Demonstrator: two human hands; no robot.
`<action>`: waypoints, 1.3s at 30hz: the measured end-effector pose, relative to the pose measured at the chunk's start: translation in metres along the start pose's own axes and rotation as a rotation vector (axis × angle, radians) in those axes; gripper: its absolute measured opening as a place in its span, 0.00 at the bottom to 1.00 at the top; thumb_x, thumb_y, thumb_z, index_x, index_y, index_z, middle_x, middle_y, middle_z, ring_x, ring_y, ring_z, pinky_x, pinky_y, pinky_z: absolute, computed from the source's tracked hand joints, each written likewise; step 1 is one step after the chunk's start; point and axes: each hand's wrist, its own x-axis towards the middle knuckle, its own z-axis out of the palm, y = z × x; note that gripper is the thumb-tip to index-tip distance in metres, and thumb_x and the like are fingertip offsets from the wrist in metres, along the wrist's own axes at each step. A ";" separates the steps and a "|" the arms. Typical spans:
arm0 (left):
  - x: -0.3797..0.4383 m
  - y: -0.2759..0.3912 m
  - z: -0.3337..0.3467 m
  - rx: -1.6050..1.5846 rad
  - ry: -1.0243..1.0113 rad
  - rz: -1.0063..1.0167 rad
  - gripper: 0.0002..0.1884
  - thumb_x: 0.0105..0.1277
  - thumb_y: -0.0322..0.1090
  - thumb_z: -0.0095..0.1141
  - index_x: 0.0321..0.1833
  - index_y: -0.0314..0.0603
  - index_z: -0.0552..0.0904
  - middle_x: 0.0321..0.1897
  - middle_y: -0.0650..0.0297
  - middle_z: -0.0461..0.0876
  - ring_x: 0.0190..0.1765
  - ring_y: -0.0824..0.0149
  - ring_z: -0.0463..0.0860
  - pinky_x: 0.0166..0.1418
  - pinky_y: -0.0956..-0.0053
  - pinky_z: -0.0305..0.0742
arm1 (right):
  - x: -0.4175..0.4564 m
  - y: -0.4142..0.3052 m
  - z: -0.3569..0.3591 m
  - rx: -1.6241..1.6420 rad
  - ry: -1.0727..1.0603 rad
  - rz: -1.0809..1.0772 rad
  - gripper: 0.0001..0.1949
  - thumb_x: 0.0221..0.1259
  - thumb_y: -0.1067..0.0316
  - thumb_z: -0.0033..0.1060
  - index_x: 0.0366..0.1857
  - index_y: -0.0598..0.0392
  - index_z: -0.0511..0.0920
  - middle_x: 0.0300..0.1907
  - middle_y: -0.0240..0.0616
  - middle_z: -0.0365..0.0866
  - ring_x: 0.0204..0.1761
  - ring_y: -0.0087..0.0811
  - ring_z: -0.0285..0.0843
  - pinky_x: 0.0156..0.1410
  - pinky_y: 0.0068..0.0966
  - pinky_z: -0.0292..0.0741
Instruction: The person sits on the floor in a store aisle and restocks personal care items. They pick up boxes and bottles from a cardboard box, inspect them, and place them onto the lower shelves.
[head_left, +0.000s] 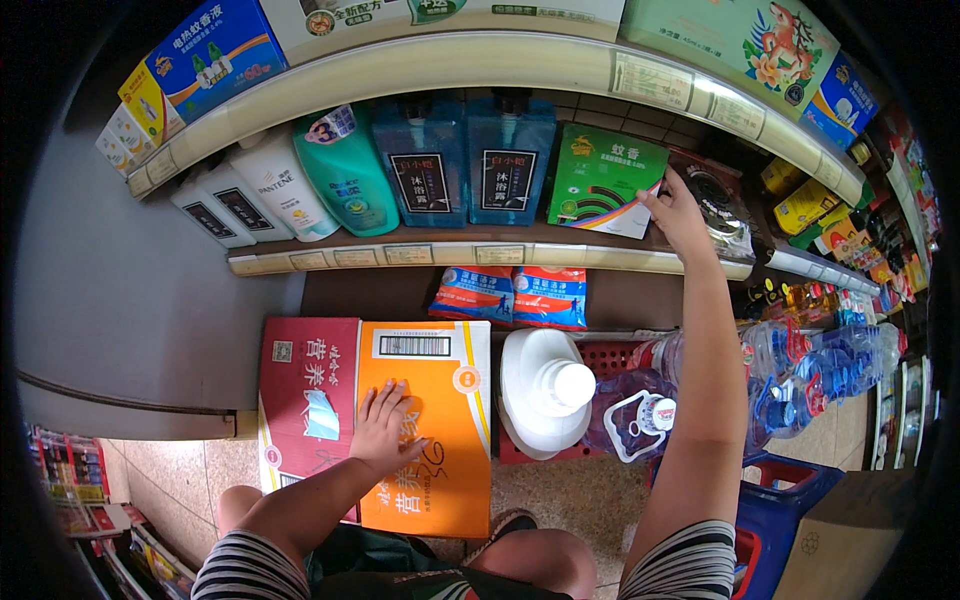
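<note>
My right hand (671, 214) grips the right edge of a green mosquito-coil box (607, 180), its thumb on the front face. The box stands upright, slightly tilted, on the middle shelf. Close to its left is a blue pump bottle of body wash (502, 169), with a second blue pump bottle (420, 172) beyond. Just right of my hand lies a dark round item in clear wrapping (720, 202), partly hidden. My left hand (386, 427) rests palm down on an orange carton (450, 420), fingers apart and holding nothing. Against that carton sits a red carton (307, 375).
Above runs a shelf edge (480, 64) with price tags. A green Rejoice bottle (349, 180) and white Pantene bottle (281, 184) stand farther left. Lower down are red-blue packets (547, 296), a white jug (544, 390), clear handled bottles (630, 409) and a blue crate (780, 487).
</note>
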 end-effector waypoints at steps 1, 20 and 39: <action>0.000 0.000 0.000 0.001 0.001 0.000 0.36 0.56 0.53 0.61 0.61 0.38 0.66 0.67 0.50 0.59 0.74 0.53 0.52 0.75 0.52 0.42 | -0.001 -0.001 0.002 0.030 0.014 0.020 0.27 0.61 0.71 0.60 0.64 0.60 0.64 0.44 0.36 0.75 0.33 0.18 0.67 0.39 0.18 0.68; 0.000 -0.001 0.002 0.005 0.016 0.000 0.35 0.56 0.53 0.61 0.60 0.37 0.67 0.66 0.49 0.61 0.73 0.53 0.53 0.75 0.52 0.43 | 0.006 0.008 0.000 -0.079 -0.059 0.209 0.29 0.62 0.60 0.60 0.67 0.46 0.64 0.35 0.30 0.72 0.29 0.20 0.62 0.30 0.18 0.62; 0.011 0.003 0.005 0.011 0.015 0.034 0.37 0.54 0.54 0.62 0.60 0.37 0.66 0.67 0.51 0.60 0.73 0.52 0.53 0.75 0.50 0.43 | 0.010 0.073 -0.148 -0.840 0.513 0.454 0.52 0.33 0.33 0.71 0.66 0.52 0.63 0.62 0.52 0.68 0.65 0.47 0.65 0.67 0.45 0.59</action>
